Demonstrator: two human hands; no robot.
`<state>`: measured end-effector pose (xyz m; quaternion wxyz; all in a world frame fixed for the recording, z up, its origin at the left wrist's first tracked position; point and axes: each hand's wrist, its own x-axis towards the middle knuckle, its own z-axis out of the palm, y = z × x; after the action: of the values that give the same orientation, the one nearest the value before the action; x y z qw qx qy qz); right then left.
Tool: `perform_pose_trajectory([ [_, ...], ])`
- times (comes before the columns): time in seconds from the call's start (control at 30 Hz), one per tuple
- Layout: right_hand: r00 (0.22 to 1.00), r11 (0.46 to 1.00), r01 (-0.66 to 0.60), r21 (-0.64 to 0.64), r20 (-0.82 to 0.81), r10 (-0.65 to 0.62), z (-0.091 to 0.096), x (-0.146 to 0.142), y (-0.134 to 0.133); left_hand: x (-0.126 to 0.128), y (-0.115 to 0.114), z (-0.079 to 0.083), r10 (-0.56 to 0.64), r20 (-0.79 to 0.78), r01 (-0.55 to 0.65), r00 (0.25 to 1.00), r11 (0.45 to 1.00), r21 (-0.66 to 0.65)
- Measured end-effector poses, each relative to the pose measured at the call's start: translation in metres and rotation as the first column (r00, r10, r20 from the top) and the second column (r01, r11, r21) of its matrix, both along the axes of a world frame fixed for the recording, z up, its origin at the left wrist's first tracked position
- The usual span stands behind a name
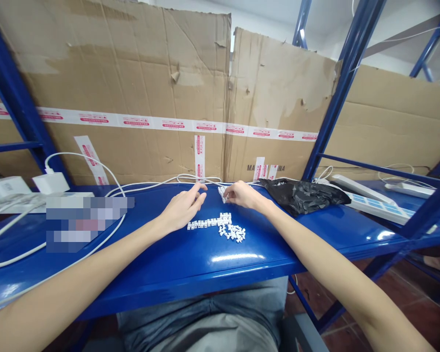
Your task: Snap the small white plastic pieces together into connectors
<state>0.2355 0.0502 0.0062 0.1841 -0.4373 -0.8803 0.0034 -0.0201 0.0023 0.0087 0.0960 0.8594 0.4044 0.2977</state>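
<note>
My left hand (183, 206) lies palm down on the blue shelf, fingers apart, holding nothing, with its fingertips near the shelf's back edge. My right hand (243, 194) curls over a small cluster of white plastic pieces (223, 194), with its fingertips beside them. Whether it pinches one is hidden. Just below, between my hands, a neat row of linked white pieces (209, 223) lies on the shelf. A loose heap of similar pieces (232, 232) sits to its right.
A black plastic bag (302, 196) lies right of my right hand. White cables (84, 183) run along the blue metal shelf (212, 266) to a white charger (50, 182). A blurred patch (84, 223) covers part of the left. A power strip (377, 210) lies at right, with taped cardboard (132, 83) behind.
</note>
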Motion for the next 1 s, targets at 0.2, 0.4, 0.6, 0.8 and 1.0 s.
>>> perform_pose_trajectory([
  [0.2, 0.999, 0.999, 0.041, 0.013, 0.032, -0.042, 0.002, -0.001, -0.002, 0.000, 0.000, -0.001, -0.016, 0.002, 0.016, 1.000, 1.000, 0.006],
  [0.4, 0.997, 0.998, 0.053, 0.029, 0.046, -0.055, 0.001, -0.005, -0.004, 0.001, 0.000, -0.001, -0.017, -0.008, 0.017, 1.000, 1.000, 0.011],
  [0.6, 0.994, 0.996, 0.061, 0.069, -0.091, -0.055, 0.023, 0.002, -0.019, 0.000, -0.001, 0.000, -0.007, -0.010, 0.007, 1.000, 1.000, 0.005],
  [0.8, 0.965, 0.955, -0.213, -0.205, -0.198, 0.172, 0.030, -0.004, -0.037, 0.000, 0.001, 0.000, -0.016, -0.024, 0.016, 1.000, 1.000, -0.004],
  [1.0, 0.992, 0.981, -0.113, -0.159, -0.080, 0.101, 0.007, -0.025, -0.029, 0.000, 0.000, 0.000, -0.012, -0.024, 0.011, 1.000, 1.000, -0.027],
])
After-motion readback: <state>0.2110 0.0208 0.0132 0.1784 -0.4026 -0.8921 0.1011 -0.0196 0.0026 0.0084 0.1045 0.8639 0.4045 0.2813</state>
